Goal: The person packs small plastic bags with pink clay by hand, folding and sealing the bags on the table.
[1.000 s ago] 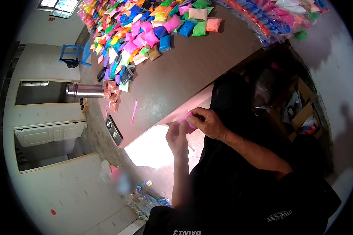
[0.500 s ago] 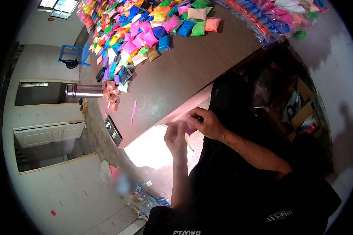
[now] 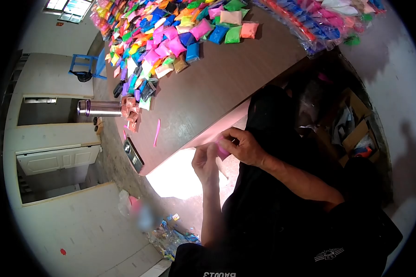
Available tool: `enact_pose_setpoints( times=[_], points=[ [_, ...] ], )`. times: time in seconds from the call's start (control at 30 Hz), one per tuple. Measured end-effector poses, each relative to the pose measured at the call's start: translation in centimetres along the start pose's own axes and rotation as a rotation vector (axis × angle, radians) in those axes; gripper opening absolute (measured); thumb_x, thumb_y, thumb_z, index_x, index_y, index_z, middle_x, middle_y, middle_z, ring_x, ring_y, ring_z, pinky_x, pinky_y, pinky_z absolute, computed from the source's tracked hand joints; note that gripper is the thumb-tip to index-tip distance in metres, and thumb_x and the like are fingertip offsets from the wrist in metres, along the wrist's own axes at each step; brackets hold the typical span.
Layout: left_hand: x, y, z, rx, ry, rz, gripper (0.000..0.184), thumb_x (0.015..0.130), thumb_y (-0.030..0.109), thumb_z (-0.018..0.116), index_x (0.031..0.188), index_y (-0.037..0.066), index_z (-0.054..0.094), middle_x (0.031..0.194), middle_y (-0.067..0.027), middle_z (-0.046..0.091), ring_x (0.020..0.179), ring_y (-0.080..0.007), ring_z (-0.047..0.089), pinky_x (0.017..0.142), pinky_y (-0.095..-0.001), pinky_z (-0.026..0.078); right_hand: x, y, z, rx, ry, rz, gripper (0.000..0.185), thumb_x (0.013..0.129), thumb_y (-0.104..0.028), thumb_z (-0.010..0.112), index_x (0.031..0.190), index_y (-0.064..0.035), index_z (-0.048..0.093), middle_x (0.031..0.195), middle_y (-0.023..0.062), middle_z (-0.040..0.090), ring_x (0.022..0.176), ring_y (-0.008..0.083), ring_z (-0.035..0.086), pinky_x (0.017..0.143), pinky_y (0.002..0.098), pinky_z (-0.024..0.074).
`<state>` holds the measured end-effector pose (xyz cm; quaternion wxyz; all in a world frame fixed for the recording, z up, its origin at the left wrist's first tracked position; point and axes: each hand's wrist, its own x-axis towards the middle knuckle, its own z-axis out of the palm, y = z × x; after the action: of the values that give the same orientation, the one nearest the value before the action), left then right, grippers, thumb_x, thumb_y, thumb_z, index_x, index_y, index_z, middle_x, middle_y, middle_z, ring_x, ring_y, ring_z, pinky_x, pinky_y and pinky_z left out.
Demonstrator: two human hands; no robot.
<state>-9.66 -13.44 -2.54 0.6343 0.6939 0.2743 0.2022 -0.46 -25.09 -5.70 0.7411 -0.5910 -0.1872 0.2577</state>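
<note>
Just off the table's near edge, a small pink packet (image 3: 223,151) is held up between my hands. My right hand (image 3: 246,147) pinches it with thumb and bent fingers. From the other side, my left hand (image 3: 205,160) also has its fingertips closed at the packet's edge. The fingers cover part of it, so its whole shape does not show. On the brown table (image 3: 203,99) beyond the hands lies a thin pink strip-like tool (image 3: 157,133).
A heap of colourful small packets (image 3: 171,46) spreads over the far table. A steel flask (image 3: 101,107) and a dark phone (image 3: 134,154) sit at the left edge. More bagged packets (image 3: 319,21) lie at upper right, above cardboard boxes (image 3: 360,124) beside my legs.
My left hand has shifted very slightly to the left. Both hands stay on the pink packet, and nothing on the table has moved.
</note>
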Motion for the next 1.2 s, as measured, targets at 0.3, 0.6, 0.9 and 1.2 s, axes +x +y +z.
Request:
enact_pose_setpoints(
  times=[0.3,0.6,0.9,1.2],
  points=[
    [0.2,0.6,0.2,0.126,-0.08,-0.021,0.02,0.101,0.018,0.06,0.095,0.0,0.066,0.082,-0.0043,0.063,0.075,-0.0113,0.056,0.067,-0.0265,0.045,-0.2,-0.4,-0.3,0.051,0.007,-0.023,0.019,0.096,-0.015,0.068,0.107,0.0011,0.067,0.099,0.0093,0.067,0.09,0.0162,0.067,0.082,0.0287,0.0551],
    [0.0,0.2,0.0,0.172,0.023,-0.043,0.025,0.097,0.02,0.061,0.093,-0.005,0.068,0.082,-0.0074,0.067,0.076,-0.0139,0.059,0.071,-0.029,0.047,-0.2,0.3,-0.2,0.066,-0.07,-0.032,0.024,0.098,-0.018,0.066,0.114,-0.0003,0.066,0.099,0.0074,0.068,0.092,0.0156,0.065,0.084,0.0282,0.0535],
    [-0.5,-0.3,-0.1,0.24,-0.031,-0.017,0.032,0.096,0.025,0.059,0.089,-0.005,0.064,0.079,-0.0086,0.065,0.075,-0.0164,0.058,0.069,-0.0322,0.046,-0.7,-0.6,-0.2,0.17,-0.044,0.028,0.02,0.099,-0.017,0.064,0.11,0.0002,0.066,0.093,0.0048,0.066,0.088,0.0119,0.064,0.079,0.026,0.0536],
    [-1.6,0.6,0.8,0.083,-0.058,-0.08,0.027,0.101,0.027,0.061,0.092,0.002,0.063,0.078,-0.0016,0.06,0.071,-0.0095,0.053,0.063,-0.0256,0.043,-1.2,-0.5,0.0,0.055,0.033,-0.103,0.024,0.101,-0.019,0.062,0.112,0.0028,0.065,0.094,0.0078,0.068,0.083,0.0132,0.067,0.075,0.0254,0.0548]
  ],
)
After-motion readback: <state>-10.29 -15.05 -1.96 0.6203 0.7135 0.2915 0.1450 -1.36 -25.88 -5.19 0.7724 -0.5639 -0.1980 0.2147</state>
